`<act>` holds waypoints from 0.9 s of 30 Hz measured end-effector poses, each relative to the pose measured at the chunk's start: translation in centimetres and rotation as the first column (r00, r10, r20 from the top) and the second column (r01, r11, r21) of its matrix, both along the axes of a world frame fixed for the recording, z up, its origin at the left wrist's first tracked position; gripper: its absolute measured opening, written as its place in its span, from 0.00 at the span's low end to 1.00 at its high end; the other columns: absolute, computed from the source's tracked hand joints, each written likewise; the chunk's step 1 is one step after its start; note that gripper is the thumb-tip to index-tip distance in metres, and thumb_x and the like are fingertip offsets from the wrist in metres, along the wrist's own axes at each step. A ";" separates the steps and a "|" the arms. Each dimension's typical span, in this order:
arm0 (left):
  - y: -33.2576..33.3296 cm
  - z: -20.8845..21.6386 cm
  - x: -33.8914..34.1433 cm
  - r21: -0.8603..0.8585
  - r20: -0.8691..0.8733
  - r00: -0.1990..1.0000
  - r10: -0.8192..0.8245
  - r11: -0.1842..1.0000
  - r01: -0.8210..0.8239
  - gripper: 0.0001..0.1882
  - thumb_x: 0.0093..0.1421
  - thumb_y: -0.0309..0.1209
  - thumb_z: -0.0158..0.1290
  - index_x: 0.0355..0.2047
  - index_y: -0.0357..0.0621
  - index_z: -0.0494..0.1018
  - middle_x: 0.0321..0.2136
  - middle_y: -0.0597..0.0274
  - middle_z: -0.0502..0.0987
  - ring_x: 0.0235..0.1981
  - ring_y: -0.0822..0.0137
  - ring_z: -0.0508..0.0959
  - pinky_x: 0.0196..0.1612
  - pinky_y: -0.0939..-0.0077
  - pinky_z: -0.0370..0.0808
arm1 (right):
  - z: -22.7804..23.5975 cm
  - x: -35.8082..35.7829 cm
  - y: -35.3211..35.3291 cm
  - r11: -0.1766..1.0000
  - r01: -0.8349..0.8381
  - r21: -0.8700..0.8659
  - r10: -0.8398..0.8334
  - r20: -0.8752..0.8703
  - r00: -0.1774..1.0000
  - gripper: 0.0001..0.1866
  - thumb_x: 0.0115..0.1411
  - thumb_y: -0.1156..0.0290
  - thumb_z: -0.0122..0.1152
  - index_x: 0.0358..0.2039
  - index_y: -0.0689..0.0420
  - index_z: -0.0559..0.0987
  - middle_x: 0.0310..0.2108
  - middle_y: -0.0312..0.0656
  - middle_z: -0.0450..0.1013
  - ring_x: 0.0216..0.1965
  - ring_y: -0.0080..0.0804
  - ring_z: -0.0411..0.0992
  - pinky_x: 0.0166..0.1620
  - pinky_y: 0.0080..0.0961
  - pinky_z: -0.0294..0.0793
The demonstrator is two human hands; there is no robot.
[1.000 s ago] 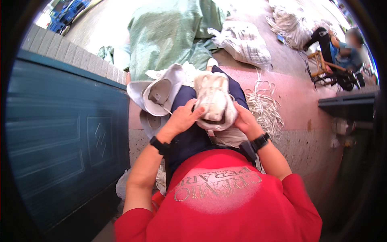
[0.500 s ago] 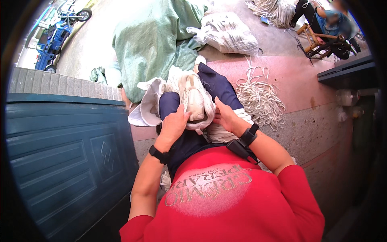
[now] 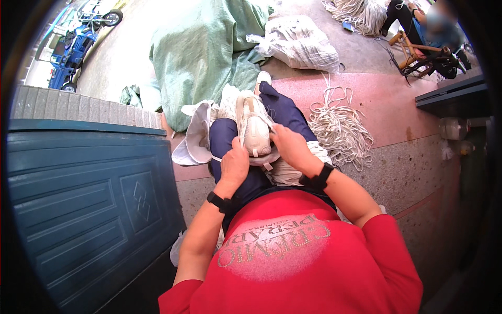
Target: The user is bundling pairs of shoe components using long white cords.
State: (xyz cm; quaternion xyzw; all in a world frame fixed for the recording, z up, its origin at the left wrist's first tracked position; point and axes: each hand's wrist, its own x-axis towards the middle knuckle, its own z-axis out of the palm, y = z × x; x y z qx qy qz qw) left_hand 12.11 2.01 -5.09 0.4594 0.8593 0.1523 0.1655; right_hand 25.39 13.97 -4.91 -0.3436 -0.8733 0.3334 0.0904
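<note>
A beige sneaker (image 3: 257, 133) rests between my thighs, toe toward me, over pale cloth (image 3: 267, 158). My left hand (image 3: 234, 163) is at its left side, fingers closed on a white shoelace (image 3: 215, 158) whose loose end trails over my left thigh. At the opposite side, my right hand (image 3: 291, 148) has its fingertips pinched together by the shoe's opening. A pale strip, apparently shoelace, runs to these fingertips, which partly hide it. Left of the shoe, a white cap-like cloth piece (image 3: 194, 138) hangs by my knee.
A heap of white laces (image 3: 342, 131) lies on the floor at right. Ahead are a green tarp (image 3: 191, 57) and a white plastic sack (image 3: 300, 44). A blue panelled door (image 3: 78, 204) stands left. Far right, a person sits near a brown frame (image 3: 413, 55).
Both hands have closed in on the shoe, and the fingers now pinch. The pale cloth around the shoe has dropped lower, showing more of the toe.
</note>
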 end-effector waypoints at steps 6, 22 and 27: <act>0.6 -0.2 -0.5 -0.207 -0.060 0.996 -0.065 0.977 0.051 0.16 0.54 0.30 0.42 0.41 0.35 0.58 0.19 0.43 0.73 0.25 0.46 0.75 0.28 0.53 0.71 | 0.0 -0.5 -1.3 0.996 -0.036 0.086 0.029 0.079 0.996 0.15 0.57 0.64 0.46 0.41 0.59 0.64 0.28 0.50 0.70 0.25 0.49 0.71 0.28 0.42 0.70; 2.5 2.4 -0.1 -0.065 -0.552 0.581 -0.598 0.726 0.685 0.16 0.46 0.31 0.47 0.37 0.38 0.69 0.27 0.63 0.67 0.33 0.65 0.66 0.32 0.72 0.61 | -2.7 1.5 1.2 0.950 0.014 -0.313 -0.051 -0.109 0.993 0.28 0.53 0.52 0.52 0.48 0.60 0.66 0.40 0.56 0.68 0.43 0.50 0.66 0.45 0.36 0.65; 3.0 2.8 1.9 -0.190 -0.484 0.546 -0.684 0.691 0.697 0.13 0.46 0.33 0.47 0.31 0.40 0.71 0.26 0.63 0.67 0.33 0.66 0.66 0.32 0.72 0.61 | -2.0 1.7 0.5 0.967 0.022 -0.253 -0.064 -0.159 0.985 0.26 0.53 0.56 0.52 0.47 0.61 0.67 0.39 0.55 0.69 0.42 0.49 0.67 0.44 0.36 0.66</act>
